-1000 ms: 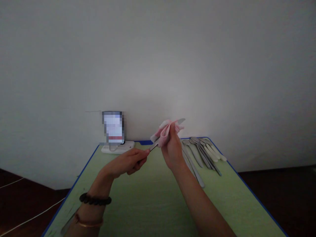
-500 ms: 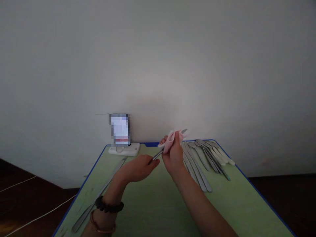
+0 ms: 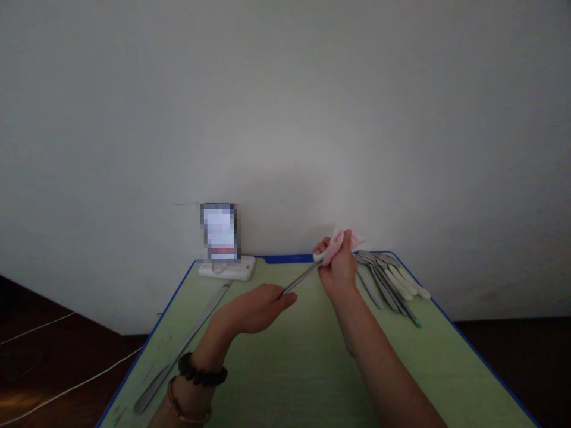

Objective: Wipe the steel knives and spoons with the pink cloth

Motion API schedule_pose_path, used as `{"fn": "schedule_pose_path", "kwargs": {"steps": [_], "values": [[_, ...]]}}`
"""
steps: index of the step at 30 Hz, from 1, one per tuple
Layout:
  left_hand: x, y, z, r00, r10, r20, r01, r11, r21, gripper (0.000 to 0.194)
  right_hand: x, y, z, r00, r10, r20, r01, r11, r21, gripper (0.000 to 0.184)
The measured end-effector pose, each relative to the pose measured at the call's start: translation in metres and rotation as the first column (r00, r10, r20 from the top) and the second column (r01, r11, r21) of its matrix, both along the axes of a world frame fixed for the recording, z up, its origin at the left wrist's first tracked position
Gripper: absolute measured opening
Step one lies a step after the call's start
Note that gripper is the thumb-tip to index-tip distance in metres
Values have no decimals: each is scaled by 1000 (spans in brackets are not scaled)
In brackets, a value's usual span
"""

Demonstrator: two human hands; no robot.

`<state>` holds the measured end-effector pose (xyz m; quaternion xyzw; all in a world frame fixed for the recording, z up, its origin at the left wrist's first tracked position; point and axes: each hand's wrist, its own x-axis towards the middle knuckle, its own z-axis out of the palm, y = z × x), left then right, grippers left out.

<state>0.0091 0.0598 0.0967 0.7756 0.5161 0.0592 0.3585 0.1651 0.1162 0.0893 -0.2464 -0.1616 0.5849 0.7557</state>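
Observation:
My left hand is closed on one end of a metal table knife, which slants up to the right above the table. Around its far part wraps a pink and white cloth, pinched in my right hand. The cloth and fingers hide the knife's tip. Below my left forearm, long metal knives lie on the table's left side. To the right of my right hand lies a bunch of metal cutlery, several pieces with white handles.
A phone with a blurred screen stands on a white holder at the back left of the green table. Behind rises a plain wall. White cables run across the dark floor at left.
My right hand and the cloth have slid right along the knife, baring more of its shaft. The knife's tip, visible before, is now covered. My left hand has shifted only slightly.

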Motion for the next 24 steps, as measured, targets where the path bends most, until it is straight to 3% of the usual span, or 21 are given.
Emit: {"fn": "schedule_pose_path", "kwargs": {"steps": [3,6,8,11,14,16,20,24], "values": [[-7,-1,4,998,5,62,-1,998,-66,43,8,3,8,998,-56,-20,57,998,18,43],[-15,-4,-2,948,115,297,-19,951,-309,44,-2,-1,9,999,-50,-16,50,998,34,43],[-16,-8,-17,881,204,426,-19,916,-400,42,-14,-5,3,1000,-4,5,4,998,60,44],[-12,-19,-52,746,334,576,-55,893,-447,40,-28,-9,-14,993,85,83,-88,995,34,45],[-7,-29,-84,708,380,595,-100,888,-448,38,-34,-7,-33,976,179,126,-174,984,-48,48],[-5,-34,-97,691,397,604,-126,889,-440,38,-33,-4,-40,973,214,88,-208,976,-71,48],[-3,-38,-102,666,373,646,-171,920,-354,44,-26,0,-40,973,232,11,-232,973,-14,47],[1,-39,-104,652,372,660,-201,925,-322,45,-26,2,-38,980,192,56,-193,981,4,48]]}}
